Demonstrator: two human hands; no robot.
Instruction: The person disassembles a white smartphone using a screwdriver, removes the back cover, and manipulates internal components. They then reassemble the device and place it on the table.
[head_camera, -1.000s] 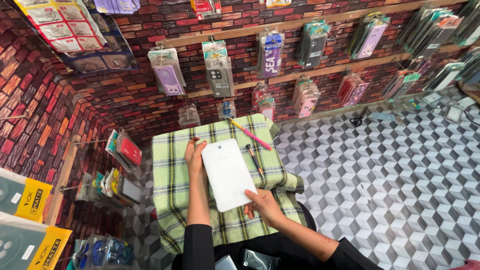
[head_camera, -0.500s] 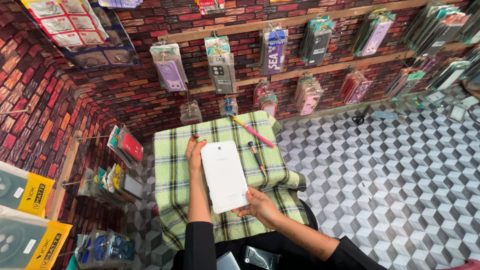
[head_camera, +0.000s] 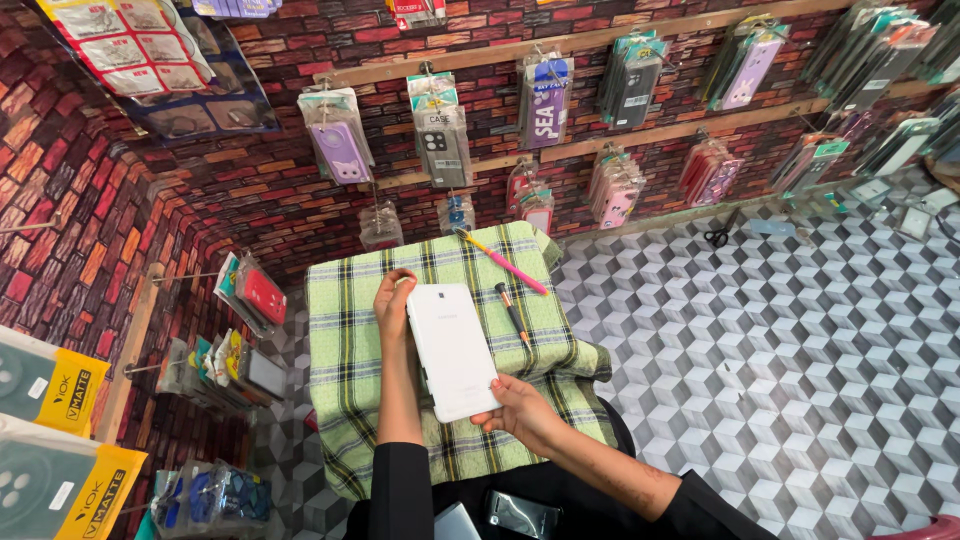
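Both hands holding a white tablet back-up over the green plaid cloth.
Left hand gripping the far corner, right hand pinching the near corner; tablet looking closed up, pink tool and screwdriver lying untouched beyond the right hand.

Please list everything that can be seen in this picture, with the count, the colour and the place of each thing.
tablet: one, white, back side up, held over the cloth by both hands
checked cloth: one, green, under the tablet
pink pen: one, on the cloth, beyond the tablet
dark tool: one, on the cloth, right of the tablet
packaged phone cases: many, mixed colours, hanging on the brick-pattern wall
scissors: one pair, dark, on the cube-pattern surface
dark phone: one, near the person's lap
left hand: grips the tablet's far left edge
right hand: holds the tablet's near corner
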